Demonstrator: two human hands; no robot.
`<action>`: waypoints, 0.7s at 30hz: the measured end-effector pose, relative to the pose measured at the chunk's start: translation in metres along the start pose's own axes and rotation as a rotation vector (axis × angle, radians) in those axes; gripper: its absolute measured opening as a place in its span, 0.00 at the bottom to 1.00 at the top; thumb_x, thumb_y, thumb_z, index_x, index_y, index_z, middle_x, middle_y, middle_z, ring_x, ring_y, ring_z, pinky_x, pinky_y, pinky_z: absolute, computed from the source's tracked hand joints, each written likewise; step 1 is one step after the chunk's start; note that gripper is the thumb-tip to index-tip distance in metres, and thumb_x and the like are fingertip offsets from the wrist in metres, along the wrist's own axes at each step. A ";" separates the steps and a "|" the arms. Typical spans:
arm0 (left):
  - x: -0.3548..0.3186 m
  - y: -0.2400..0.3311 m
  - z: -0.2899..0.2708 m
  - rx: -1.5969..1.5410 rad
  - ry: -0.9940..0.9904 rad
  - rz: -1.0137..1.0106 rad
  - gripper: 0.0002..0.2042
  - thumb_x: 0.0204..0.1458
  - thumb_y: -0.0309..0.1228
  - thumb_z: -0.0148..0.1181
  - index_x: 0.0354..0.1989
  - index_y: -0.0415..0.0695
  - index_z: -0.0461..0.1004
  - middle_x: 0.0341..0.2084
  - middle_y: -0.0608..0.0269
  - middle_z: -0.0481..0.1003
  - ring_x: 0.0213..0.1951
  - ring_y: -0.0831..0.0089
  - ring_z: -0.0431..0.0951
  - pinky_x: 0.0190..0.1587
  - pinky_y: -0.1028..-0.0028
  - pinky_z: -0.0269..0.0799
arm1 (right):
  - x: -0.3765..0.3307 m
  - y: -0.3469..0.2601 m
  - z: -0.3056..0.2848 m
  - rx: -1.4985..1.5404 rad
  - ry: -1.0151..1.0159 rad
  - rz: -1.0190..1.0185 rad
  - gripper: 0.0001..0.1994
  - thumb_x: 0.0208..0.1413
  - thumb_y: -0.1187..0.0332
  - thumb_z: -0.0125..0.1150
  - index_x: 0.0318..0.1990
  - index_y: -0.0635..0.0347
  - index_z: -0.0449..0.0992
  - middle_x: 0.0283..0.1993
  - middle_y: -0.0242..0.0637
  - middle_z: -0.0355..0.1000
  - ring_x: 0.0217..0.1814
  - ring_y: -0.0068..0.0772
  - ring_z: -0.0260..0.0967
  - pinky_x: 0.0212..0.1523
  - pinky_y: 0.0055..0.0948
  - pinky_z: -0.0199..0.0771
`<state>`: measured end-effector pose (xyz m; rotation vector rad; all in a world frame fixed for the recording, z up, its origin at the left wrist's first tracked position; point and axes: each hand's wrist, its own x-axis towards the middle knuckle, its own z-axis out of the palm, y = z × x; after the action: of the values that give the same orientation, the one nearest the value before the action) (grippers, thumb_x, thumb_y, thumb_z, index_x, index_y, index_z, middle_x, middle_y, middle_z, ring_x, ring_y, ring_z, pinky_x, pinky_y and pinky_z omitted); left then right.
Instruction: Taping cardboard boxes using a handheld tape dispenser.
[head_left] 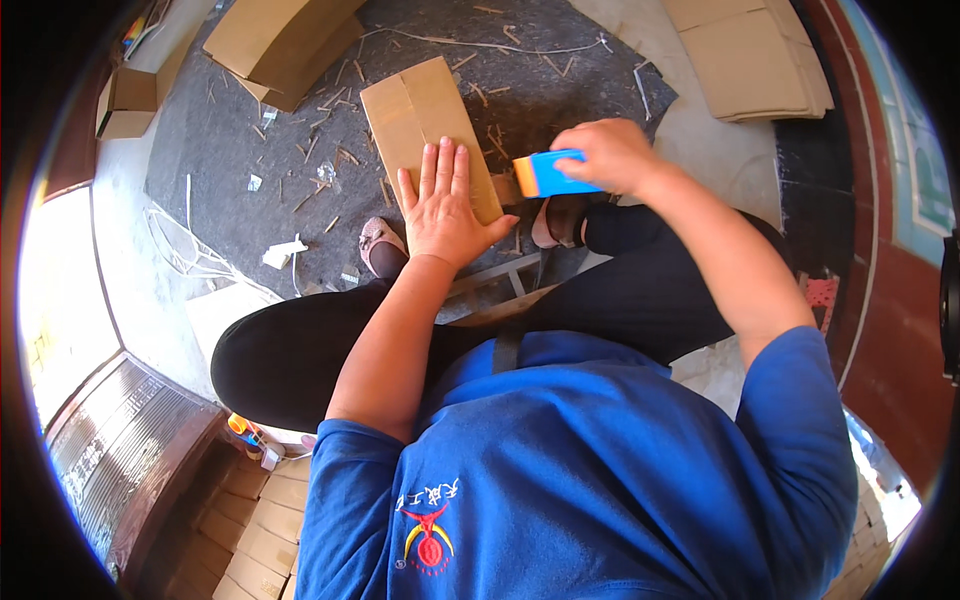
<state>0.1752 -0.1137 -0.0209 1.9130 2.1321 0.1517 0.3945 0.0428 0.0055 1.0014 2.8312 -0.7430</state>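
Observation:
A closed brown cardboard box (405, 108) lies lengthwise in front of me, with a seam across its top. My left hand (443, 213) rests flat on its near part, fingers stretched out and thumb out to the right. Right of the box, my right hand (610, 158) is closed around a blue tape dispenser (553, 174) with an orange end. That end points left, toward the box's right side. A short brown piece, which looks like tape, shows between the dispenser and the box.
Folded cardboard (285, 40) stands at the far left, and flat cardboard sheets (750, 60) are stacked at the far right. Brown scraps and a white cord (480, 42) litter the dark floor mat (215, 190). Several cartons (255, 540) sit at the lower left, behind me.

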 end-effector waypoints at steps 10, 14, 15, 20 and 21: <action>-0.006 -0.038 0.016 -0.304 0.159 0.047 0.48 0.47 0.53 0.64 0.73 0.40 0.51 0.74 0.45 0.47 0.76 0.50 0.40 0.73 0.45 0.30 | 0.018 -0.079 0.093 -0.111 -0.088 0.134 0.24 0.60 0.71 0.49 0.65 0.56 0.64 0.42 0.45 0.79 0.43 0.48 0.79 0.39 0.42 0.79; -0.006 -0.049 0.036 -0.610 0.594 -0.382 0.36 0.57 0.41 0.58 0.71 0.38 0.53 0.69 0.35 0.52 0.72 0.46 0.51 0.71 0.54 0.44 | 0.028 -0.087 0.129 -0.255 -0.240 0.145 0.31 0.63 0.72 0.44 0.74 0.55 0.50 0.46 0.47 0.78 0.45 0.44 0.79 0.38 0.40 0.79; -0.005 -0.050 0.037 -0.588 0.614 -0.469 0.35 0.58 0.39 0.58 0.71 0.37 0.53 0.69 0.37 0.55 0.70 0.47 0.56 0.70 0.58 0.50 | 0.031 -0.085 0.136 -0.247 -0.240 0.139 0.31 0.63 0.72 0.44 0.74 0.55 0.50 0.46 0.47 0.78 0.45 0.44 0.79 0.38 0.40 0.79; 0.001 -0.054 0.023 -1.339 0.371 -0.752 0.29 0.63 0.39 0.55 0.69 0.38 0.56 0.63 0.46 0.65 0.63 0.58 0.67 0.62 0.65 0.64 | 0.030 -0.074 0.144 -0.132 -0.248 0.254 0.21 0.63 0.69 0.44 0.64 0.56 0.64 0.44 0.48 0.79 0.47 0.45 0.79 0.42 0.42 0.77; -0.002 -0.059 0.026 -1.410 0.271 -0.768 0.29 0.64 0.39 0.54 0.69 0.39 0.57 0.61 0.48 0.68 0.61 0.61 0.69 0.61 0.66 0.65 | 0.029 -0.075 0.143 -0.127 -0.315 0.293 0.18 0.62 0.69 0.45 0.59 0.56 0.68 0.43 0.48 0.79 0.47 0.46 0.79 0.42 0.42 0.77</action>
<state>0.1253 -0.1253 -0.0610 0.2707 1.7784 1.3250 0.3105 -0.0563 -0.0944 1.1314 2.3663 -0.6173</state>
